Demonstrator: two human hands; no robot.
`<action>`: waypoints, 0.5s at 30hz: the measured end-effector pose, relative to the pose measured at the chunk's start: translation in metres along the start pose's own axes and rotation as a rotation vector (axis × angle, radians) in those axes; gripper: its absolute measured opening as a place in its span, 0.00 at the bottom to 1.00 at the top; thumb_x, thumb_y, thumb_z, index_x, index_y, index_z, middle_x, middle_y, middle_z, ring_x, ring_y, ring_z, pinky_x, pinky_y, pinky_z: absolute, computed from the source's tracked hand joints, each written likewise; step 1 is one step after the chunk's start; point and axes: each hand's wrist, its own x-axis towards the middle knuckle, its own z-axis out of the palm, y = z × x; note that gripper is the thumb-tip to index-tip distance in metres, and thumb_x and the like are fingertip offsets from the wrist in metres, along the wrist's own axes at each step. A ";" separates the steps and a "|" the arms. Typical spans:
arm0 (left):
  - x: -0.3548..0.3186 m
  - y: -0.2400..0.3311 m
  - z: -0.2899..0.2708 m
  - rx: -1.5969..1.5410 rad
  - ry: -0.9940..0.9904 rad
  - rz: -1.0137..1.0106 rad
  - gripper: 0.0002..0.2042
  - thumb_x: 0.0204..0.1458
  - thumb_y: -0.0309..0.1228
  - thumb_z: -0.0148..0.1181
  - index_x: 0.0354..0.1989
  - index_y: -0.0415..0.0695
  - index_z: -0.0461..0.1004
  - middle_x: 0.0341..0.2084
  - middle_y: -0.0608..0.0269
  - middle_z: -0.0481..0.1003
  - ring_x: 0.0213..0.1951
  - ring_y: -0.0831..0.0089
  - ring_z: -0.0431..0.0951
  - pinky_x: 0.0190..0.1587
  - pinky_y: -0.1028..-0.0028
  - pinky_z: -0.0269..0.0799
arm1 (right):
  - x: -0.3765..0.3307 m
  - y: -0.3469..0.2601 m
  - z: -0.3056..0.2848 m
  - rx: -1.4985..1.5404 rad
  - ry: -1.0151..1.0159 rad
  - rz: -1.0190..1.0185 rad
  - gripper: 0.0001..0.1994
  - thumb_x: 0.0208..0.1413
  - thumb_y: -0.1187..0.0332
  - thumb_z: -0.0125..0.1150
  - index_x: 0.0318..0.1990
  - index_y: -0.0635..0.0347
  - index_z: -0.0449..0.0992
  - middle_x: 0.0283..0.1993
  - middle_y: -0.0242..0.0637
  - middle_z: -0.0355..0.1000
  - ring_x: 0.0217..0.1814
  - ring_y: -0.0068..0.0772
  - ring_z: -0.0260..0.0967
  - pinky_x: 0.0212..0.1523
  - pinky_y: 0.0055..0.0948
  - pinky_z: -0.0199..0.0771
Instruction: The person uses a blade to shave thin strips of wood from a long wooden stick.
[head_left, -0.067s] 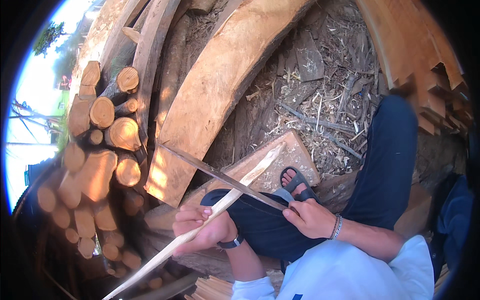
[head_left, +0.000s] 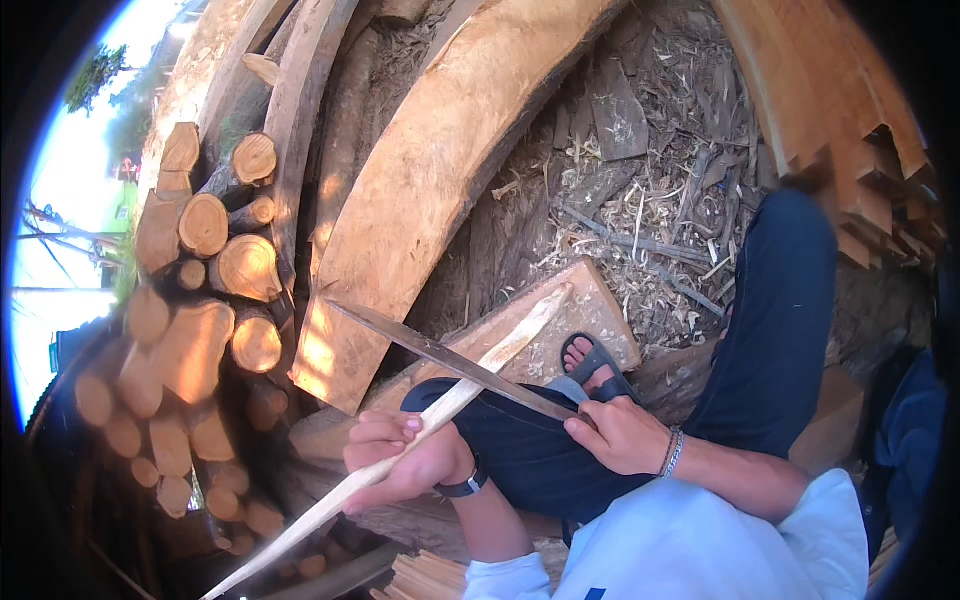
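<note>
A long pale stick (head_left: 455, 402), peeled of bark, slants from the lower left up to a tip near my sandalled foot. My left hand (head_left: 405, 458) is closed around its middle, thumb lying along the wood. In my right hand (head_left: 622, 434) is a machete (head_left: 425, 348); the fist hides its handle. The long, dark, straight blade crosses over the stick above my left hand and seems to touch it. Its point reaches left toward the end of a broad plank. The upper end of the stick lies over a flat wooden block (head_left: 598, 305).
Stacked logs (head_left: 203, 224) show their cut ends at the left. The broad curved plank (head_left: 420, 170) runs up the middle. Wood shavings (head_left: 640, 220) and bark cover the ground ahead. Sawn boards (head_left: 830, 90) fill the upper right. Thin wood strips (head_left: 425, 576) lie at the bottom.
The machete's point has shifted slightly right and downward against the plank. My hands and the stick have barely moved.
</note>
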 end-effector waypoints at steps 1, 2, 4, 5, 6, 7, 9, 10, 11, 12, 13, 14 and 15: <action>0.002 -0.001 -0.001 0.019 0.020 0.005 0.30 0.59 0.61 0.24 0.15 0.50 0.50 0.08 0.71 0.47 0.10 0.79 0.47 0.16 0.81 0.44 | 0.001 0.000 0.000 0.001 0.014 -0.015 0.26 0.63 0.51 0.43 0.25 0.68 0.70 0.17 0.55 0.68 0.23 0.58 0.70 0.27 0.49 0.69; 0.004 -0.002 -0.002 0.037 0.041 0.010 0.30 0.59 0.61 0.24 0.15 0.50 0.50 0.07 0.71 0.47 0.10 0.79 0.47 0.16 0.81 0.44 | 0.002 -0.003 -0.001 0.001 0.027 -0.031 0.26 0.62 0.51 0.43 0.25 0.68 0.70 0.17 0.55 0.68 0.23 0.58 0.70 0.26 0.49 0.69; 0.004 -0.003 -0.003 0.038 0.078 -0.015 0.30 0.59 0.61 0.24 0.15 0.50 0.50 0.08 0.72 0.46 0.10 0.79 0.46 0.16 0.81 0.43 | 0.004 -0.011 -0.003 0.024 0.019 -0.051 0.26 0.62 0.51 0.44 0.25 0.68 0.69 0.17 0.55 0.68 0.22 0.58 0.70 0.26 0.49 0.69; 0.004 -0.003 -0.003 0.038 0.097 -0.027 0.30 0.59 0.61 0.24 0.15 0.50 0.49 0.08 0.72 0.46 0.10 0.80 0.46 0.16 0.81 0.43 | 0.004 -0.018 -0.006 0.044 -0.002 -0.058 0.26 0.62 0.51 0.44 0.26 0.68 0.69 0.17 0.55 0.68 0.22 0.58 0.70 0.26 0.49 0.69; 0.004 -0.003 -0.002 0.037 0.093 -0.029 0.30 0.59 0.62 0.24 0.15 0.50 0.49 0.08 0.72 0.46 0.10 0.80 0.45 0.16 0.82 0.43 | 0.004 -0.023 -0.010 0.059 -0.022 -0.067 0.26 0.62 0.51 0.44 0.26 0.68 0.69 0.17 0.56 0.69 0.23 0.58 0.70 0.26 0.49 0.69; 0.004 -0.004 -0.001 0.035 0.090 -0.031 0.30 0.59 0.62 0.25 0.15 0.50 0.49 0.08 0.72 0.46 0.10 0.80 0.45 0.15 0.82 0.43 | 0.004 -0.026 -0.015 0.045 -0.040 -0.078 0.25 0.62 0.50 0.44 0.26 0.68 0.69 0.17 0.55 0.68 0.23 0.57 0.71 0.26 0.48 0.69; 0.006 -0.006 0.000 0.043 0.080 -0.029 0.30 0.59 0.62 0.25 0.15 0.50 0.49 0.08 0.72 0.46 0.10 0.80 0.46 0.15 0.82 0.43 | 0.005 -0.011 -0.010 0.006 -0.025 -0.064 0.25 0.62 0.51 0.45 0.26 0.68 0.68 0.17 0.55 0.68 0.23 0.58 0.71 0.25 0.48 0.69; 0.008 -0.007 -0.002 0.053 0.073 -0.026 0.30 0.59 0.61 0.25 0.15 0.50 0.50 0.08 0.72 0.46 0.10 0.80 0.46 0.14 0.82 0.43 | 0.005 -0.004 -0.008 -0.014 -0.014 -0.058 0.25 0.62 0.51 0.45 0.26 0.68 0.68 0.16 0.55 0.68 0.22 0.58 0.71 0.25 0.48 0.69; 0.009 -0.007 -0.003 0.062 0.066 -0.023 0.30 0.59 0.61 0.25 0.15 0.50 0.50 0.08 0.72 0.47 0.10 0.80 0.46 0.14 0.82 0.43 | 0.004 0.000 -0.006 0.004 -0.016 -0.033 0.25 0.62 0.51 0.45 0.26 0.68 0.68 0.16 0.55 0.68 0.22 0.58 0.71 0.25 0.49 0.69; 0.009 -0.008 -0.005 0.060 0.075 -0.018 0.30 0.59 0.61 0.25 0.15 0.50 0.50 0.08 0.72 0.47 0.10 0.80 0.47 0.13 0.82 0.44 | 0.005 0.002 -0.005 0.020 -0.019 -0.006 0.25 0.62 0.51 0.45 0.26 0.69 0.68 0.16 0.55 0.68 0.22 0.58 0.71 0.25 0.49 0.69; 0.009 -0.008 -0.007 0.058 0.084 -0.012 0.30 0.59 0.61 0.25 0.14 0.50 0.50 0.08 0.72 0.47 0.10 0.80 0.47 0.13 0.82 0.44 | 0.006 0.002 -0.005 0.037 -0.021 0.022 0.25 0.62 0.51 0.45 0.26 0.69 0.68 0.16 0.55 0.68 0.22 0.58 0.71 0.25 0.49 0.69; 0.008 -0.008 -0.008 0.056 0.093 -0.007 0.29 0.60 0.60 0.25 0.14 0.51 0.50 0.08 0.71 0.47 0.10 0.80 0.47 0.13 0.83 0.44 | 0.006 0.000 -0.007 0.051 -0.021 -0.007 0.25 0.62 0.51 0.45 0.27 0.69 0.69 0.16 0.55 0.68 0.22 0.58 0.71 0.25 0.49 0.69; 0.008 -0.009 -0.012 0.045 0.080 -0.015 0.29 0.60 0.60 0.25 0.14 0.50 0.50 0.08 0.71 0.48 0.10 0.79 0.48 0.12 0.83 0.44 | 0.004 -0.010 -0.011 0.067 -0.026 -0.031 0.25 0.62 0.51 0.45 0.27 0.69 0.69 0.16 0.56 0.68 0.22 0.58 0.70 0.25 0.49 0.69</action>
